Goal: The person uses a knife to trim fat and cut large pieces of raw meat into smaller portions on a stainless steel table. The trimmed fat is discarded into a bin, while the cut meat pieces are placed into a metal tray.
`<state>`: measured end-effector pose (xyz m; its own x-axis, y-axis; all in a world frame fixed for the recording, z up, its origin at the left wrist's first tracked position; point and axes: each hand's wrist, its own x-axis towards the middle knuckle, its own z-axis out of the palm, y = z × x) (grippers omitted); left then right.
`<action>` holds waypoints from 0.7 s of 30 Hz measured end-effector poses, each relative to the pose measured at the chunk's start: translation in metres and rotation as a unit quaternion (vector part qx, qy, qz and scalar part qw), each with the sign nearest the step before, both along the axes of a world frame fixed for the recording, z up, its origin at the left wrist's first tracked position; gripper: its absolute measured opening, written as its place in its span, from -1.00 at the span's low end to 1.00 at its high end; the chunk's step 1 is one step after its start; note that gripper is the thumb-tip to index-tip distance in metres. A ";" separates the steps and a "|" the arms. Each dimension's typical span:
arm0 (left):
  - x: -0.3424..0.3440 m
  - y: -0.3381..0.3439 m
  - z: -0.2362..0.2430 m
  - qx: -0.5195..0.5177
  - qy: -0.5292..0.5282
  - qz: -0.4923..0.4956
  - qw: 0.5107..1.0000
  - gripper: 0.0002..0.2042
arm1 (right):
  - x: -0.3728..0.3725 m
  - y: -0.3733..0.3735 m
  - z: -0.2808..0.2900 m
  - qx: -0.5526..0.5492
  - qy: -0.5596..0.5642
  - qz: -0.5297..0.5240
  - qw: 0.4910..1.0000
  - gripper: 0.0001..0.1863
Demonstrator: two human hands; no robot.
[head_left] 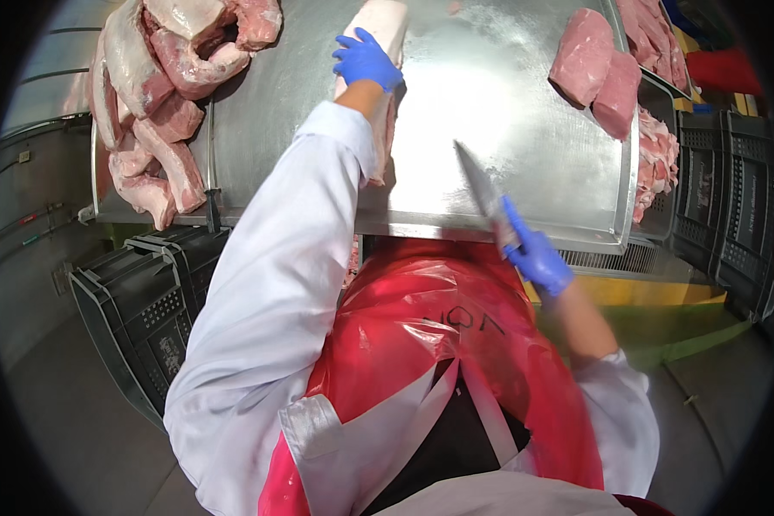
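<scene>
On the metal worktable (507, 112), a long pale piece of pork loin (385, 24) lies lengthwise, its whitish fat side up at the far end. My left hand (366, 64), in a blue glove, is closed over the loin from above. My forearm hides part of the meat's nearer length. At the table's front edge, my right hand (537, 258), also gloved in blue, grips a knife (480, 182) by its handle. The blade points away and to the left, to the right of the loin and apart from it.
Large untrimmed pork cuts (155, 86) are piled at the left. Two trimmed pink pieces (595, 73) lie at the far right, beside a tray of more meat (649, 39). Pale trimmings (655, 163) fill a container beyond the right edge. Dark crates stand left (150, 301) and right (727, 189).
</scene>
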<state>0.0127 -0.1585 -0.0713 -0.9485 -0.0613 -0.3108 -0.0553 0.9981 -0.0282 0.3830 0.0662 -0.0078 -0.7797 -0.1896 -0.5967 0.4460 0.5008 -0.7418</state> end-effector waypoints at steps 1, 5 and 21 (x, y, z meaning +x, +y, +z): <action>-0.004 -0.002 -0.002 -0.030 0.035 0.018 0.999 0.10 | 0.001 0.016 0.006 0.000 -0.044 -0.089 0.995 -0.08; -0.062 -0.096 -0.021 0.182 -0.051 -0.029 0.981 -0.07 | 0.008 0.067 0.003 -0.052 0.045 -0.243 0.968 -0.05; -0.030 -0.051 0.000 0.195 0.092 -0.112 0.970 -0.59 | -0.115 0.107 -0.045 -0.072 0.146 -0.152 0.975 -0.08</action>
<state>-0.0172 -0.2092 -0.0716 -0.9663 0.2399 -0.0930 0.1951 0.9187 0.3434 0.2680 0.1732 -0.0530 -0.9453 0.0115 -0.3261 0.3178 0.2593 -0.9120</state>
